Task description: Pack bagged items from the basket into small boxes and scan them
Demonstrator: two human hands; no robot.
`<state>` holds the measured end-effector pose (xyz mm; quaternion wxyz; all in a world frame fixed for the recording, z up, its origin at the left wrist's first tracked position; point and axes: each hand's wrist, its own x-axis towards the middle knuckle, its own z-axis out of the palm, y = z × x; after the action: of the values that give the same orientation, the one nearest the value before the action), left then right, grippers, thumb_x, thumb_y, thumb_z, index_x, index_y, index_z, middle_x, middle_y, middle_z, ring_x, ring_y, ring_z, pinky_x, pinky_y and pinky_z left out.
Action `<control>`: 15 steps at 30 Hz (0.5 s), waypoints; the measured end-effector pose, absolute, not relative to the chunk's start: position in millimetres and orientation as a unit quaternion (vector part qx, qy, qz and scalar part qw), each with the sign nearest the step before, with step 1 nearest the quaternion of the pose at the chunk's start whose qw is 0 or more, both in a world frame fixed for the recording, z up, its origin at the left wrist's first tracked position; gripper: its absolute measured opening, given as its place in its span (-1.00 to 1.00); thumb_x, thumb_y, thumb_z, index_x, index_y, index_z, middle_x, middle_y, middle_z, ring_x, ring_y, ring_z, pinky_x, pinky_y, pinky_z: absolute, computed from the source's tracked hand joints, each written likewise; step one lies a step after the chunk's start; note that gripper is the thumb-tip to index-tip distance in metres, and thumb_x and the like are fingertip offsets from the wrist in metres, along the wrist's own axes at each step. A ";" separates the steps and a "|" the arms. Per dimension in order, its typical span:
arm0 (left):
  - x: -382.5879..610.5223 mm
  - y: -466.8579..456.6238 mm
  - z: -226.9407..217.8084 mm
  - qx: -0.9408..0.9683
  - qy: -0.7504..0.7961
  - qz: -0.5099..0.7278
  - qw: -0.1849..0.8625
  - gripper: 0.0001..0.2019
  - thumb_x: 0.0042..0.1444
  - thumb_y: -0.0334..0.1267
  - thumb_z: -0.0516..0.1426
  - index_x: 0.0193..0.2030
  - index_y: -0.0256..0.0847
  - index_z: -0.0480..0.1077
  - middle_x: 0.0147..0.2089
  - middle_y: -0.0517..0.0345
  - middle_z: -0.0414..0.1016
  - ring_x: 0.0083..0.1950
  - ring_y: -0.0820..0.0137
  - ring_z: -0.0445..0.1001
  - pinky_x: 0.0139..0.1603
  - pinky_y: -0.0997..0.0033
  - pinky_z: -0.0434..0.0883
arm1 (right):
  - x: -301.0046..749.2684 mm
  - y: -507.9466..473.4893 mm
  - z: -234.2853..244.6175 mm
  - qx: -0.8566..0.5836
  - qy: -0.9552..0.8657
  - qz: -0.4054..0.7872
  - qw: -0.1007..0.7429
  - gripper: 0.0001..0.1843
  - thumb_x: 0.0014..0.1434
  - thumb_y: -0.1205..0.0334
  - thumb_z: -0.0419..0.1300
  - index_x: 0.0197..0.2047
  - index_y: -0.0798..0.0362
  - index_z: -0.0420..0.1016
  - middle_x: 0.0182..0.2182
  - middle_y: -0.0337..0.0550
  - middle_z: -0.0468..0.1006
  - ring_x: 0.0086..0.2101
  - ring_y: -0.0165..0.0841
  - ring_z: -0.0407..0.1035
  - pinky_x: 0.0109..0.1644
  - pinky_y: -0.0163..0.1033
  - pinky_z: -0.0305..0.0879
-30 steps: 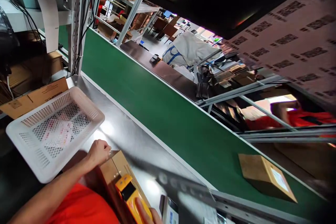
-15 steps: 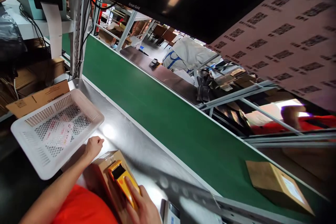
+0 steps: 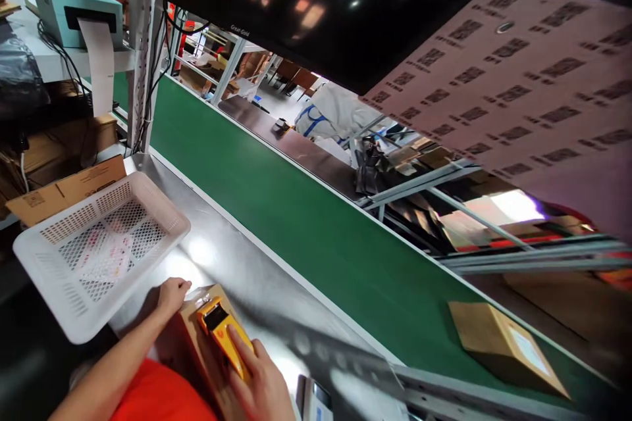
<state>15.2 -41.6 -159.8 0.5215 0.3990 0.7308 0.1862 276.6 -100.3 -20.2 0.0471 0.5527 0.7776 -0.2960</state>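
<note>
A small cardboard box (image 3: 197, 348) lies on the steel counter (image 3: 237, 256) at the bottom left. My left hand (image 3: 172, 295) is curled over the box's far corner and holds it. My right hand (image 3: 259, 381) grips a yellow handheld scanner (image 3: 220, 332) and presses it flat on the top of the box, its dark window pointing away from me. An orange sleeve covers the lower left corner.
A white mesh basket (image 3: 54, 279) with printed packets sits left of the box. A green conveyor belt (image 3: 306, 230) runs diagonally, carrying a labelled cardboard parcel (image 3: 503, 345) at the right. A label printer (image 3: 74, 3) stands top left; a dark monitor (image 3: 320, 0) hangs overhead.
My right hand came up into view and set the yellow scanner on top of the box. The left hand stayed on the box's corner. The view tilted slightly.
</note>
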 end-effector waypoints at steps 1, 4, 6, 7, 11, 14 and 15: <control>18.0 -45.3 -165.1 0.408 0.726 0.174 0.525 -0.64 0.43 -0.18 0.08 -0.10 -0.37 0.66 -0.06 -0.12 0.67 -0.01 0.24 0.61 -0.02 0.41 0.35 | 274.9 -99.6 -16.7 0.554 0.775 -0.300 0.052 -0.19 0.26 0.29 0.07 0.56 -0.24 0.27 0.08 0.02 0.43 -0.05 -0.18 0.52 0.09 -0.12 0.44; 15.7 -49.8 -175.6 0.435 0.709 0.135 0.538 -0.59 0.37 -0.16 0.17 0.19 -0.40 0.58 0.16 -0.23 0.61 0.16 0.15 0.58 0.16 0.36 0.38 | 272.1 -98.5 -14.8 0.562 0.773 -0.288 0.068 -0.20 0.28 0.27 0.06 0.56 -0.27 0.26 0.09 0.01 0.43 -0.04 -0.16 0.51 0.11 -0.09 0.42; 7.3 -48.1 -177.0 0.456 0.695 0.113 0.544 -0.53 0.37 -0.13 0.17 0.26 -0.43 0.52 0.22 -0.34 0.56 0.22 0.10 0.56 0.24 0.26 0.38 | 269.4 -96.7 -16.2 0.564 0.773 -0.283 0.073 -0.20 0.27 0.26 0.06 0.56 -0.24 0.26 0.09 0.02 0.43 -0.04 -0.15 0.51 0.13 -0.08 0.41; 2.6 -45.8 -175.5 0.467 0.685 0.102 0.549 -0.57 0.37 -0.13 0.17 0.20 -0.43 0.54 0.20 -0.37 0.56 0.22 0.08 0.57 0.26 0.20 0.39 | 267.1 -95.2 -16.0 0.562 0.772 -0.285 0.079 -0.20 0.27 0.26 0.07 0.57 -0.20 0.27 0.09 0.04 0.43 -0.04 -0.15 0.51 0.14 -0.08 0.41; -3.8 -27.1 -155.2 0.491 0.668 0.088 0.552 -0.72 0.35 -0.26 0.12 -0.11 -0.45 0.60 0.08 -0.51 0.58 0.23 -0.04 0.55 0.32 -0.04 0.34 | 250.3 -88.0 -3.7 0.564 0.766 -0.284 0.119 -0.19 0.26 0.26 0.10 0.57 -0.17 0.25 0.10 0.09 0.43 -0.02 -0.09 0.51 0.16 -0.03 0.40; 9.5 -9.9 -134.9 0.488 0.642 0.133 0.577 -0.40 0.50 -0.01 -0.13 0.00 -0.49 0.58 0.11 -0.51 0.57 0.19 -0.03 0.56 0.25 0.06 0.39 | 234.1 -83.0 13.4 0.577 0.755 -0.270 0.158 -0.17 0.27 0.27 0.12 0.59 -0.24 0.20 0.13 0.10 0.43 0.04 -0.03 0.50 0.19 0.02 0.39; 15.2 -6.1 -129.7 0.486 0.620 0.144 0.599 -0.29 0.50 0.11 -0.21 0.01 -0.47 0.59 0.06 -0.43 0.60 0.11 0.01 0.60 0.15 0.13 0.45 | 229.1 -81.3 18.8 0.577 0.753 -0.268 0.167 -0.16 0.27 0.26 0.13 0.59 -0.24 0.19 0.15 0.10 0.43 0.07 0.00 0.49 0.21 0.04 0.39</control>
<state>15.2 -6.1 -129.7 0.5990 0.4862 0.6197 0.1438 229.1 -81.3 18.8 0.1670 0.5771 0.7532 -0.2677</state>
